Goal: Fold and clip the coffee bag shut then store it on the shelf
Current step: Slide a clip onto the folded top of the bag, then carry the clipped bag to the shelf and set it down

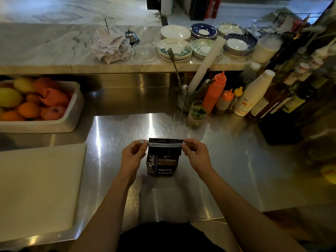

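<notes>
A dark coffee bag with white print stands upright on the steel counter, its top folded flat. A long white clip lies across the fold, just under the bag's top edge. My left hand pinches the clip's left end and my right hand pinches its right end. Both hands sit level with the bag's top, one on each side. Whether the clip is snapped closed cannot be told.
A white cutting board lies at the left. A fruit tub sits behind it. Squeeze bottles, a glass and tall bottles crowd the right. Stacked plates and receipts rest on the marble ledge.
</notes>
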`<control>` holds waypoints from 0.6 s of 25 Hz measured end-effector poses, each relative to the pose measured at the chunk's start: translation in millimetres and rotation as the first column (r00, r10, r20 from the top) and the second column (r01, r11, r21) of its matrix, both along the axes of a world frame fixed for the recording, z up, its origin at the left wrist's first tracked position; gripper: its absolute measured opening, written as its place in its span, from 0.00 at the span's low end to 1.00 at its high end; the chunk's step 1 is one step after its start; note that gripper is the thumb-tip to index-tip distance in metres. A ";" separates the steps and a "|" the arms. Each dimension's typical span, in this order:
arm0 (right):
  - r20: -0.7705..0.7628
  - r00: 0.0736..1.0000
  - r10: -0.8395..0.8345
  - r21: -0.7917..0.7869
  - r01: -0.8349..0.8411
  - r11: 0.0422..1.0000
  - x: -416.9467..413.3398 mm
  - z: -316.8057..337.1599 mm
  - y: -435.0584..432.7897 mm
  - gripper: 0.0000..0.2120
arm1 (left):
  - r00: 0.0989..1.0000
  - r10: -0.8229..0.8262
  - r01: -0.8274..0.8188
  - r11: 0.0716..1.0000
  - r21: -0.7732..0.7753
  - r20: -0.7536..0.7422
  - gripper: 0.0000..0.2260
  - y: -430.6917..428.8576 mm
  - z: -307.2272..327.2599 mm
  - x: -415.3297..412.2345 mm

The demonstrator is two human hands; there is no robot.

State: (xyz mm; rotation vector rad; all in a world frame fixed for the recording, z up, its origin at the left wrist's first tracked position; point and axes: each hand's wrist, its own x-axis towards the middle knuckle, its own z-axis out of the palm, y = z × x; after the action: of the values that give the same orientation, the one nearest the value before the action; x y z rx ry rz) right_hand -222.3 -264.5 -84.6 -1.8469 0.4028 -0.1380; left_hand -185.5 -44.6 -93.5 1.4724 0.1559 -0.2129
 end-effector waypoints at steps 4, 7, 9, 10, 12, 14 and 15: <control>-0.016 1.000 -0.007 0.064 0.008 0.998 -6.5 3.6 -3.3 0.05 | 0.998 -0.015 0.013 0.999 0.033 0.067 0.04 -5.9 7.4 -0.8; 0.002 0.998 -0.059 0.178 0.058 0.982 -13.1 11.8 -8.6 0.06 | 0.992 -0.051 0.048 0.999 0.022 0.117 0.05 -15.0 18.5 2.0; 0.024 0.996 -0.089 0.221 0.082 0.972 -17.4 19.1 -16.1 0.08 | 0.989 -0.071 0.072 0.997 -0.005 0.131 0.06 -24.0 26.4 3.0; 0.040 0.994 -0.103 0.238 0.091 0.967 -19.0 23.5 -20.1 0.09 | 0.988 -0.077 0.080 0.997 -0.021 0.131 0.07 -28.7 30.2 3.3; 0.070 0.987 -0.141 0.271 0.117 0.956 -23.7 33.5 -34.0 0.10 | 0.987 -0.093 0.099 0.994 -0.042 0.129 0.07 -44.9 36.6 2.6; 0.093 0.979 -0.179 0.300 0.144 0.943 -29.1 42.4 -46.9 0.09 | 0.987 -0.100 0.108 0.992 -0.064 0.124 0.07 -61.5 42.9 0.3; 0.108 0.975 -0.194 0.308 0.152 0.939 -33.6 46.1 -56.3 0.09 | 0.987 -0.105 0.114 0.991 -0.074 0.122 0.07 -73.3 45.6 -1.9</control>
State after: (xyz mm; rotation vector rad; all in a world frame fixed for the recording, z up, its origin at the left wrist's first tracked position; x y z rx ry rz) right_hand -255.9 -320.8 -38.5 -1.4929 0.4641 -0.3066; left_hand -187.5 -118.0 -47.9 1.4097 -0.0289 -0.2184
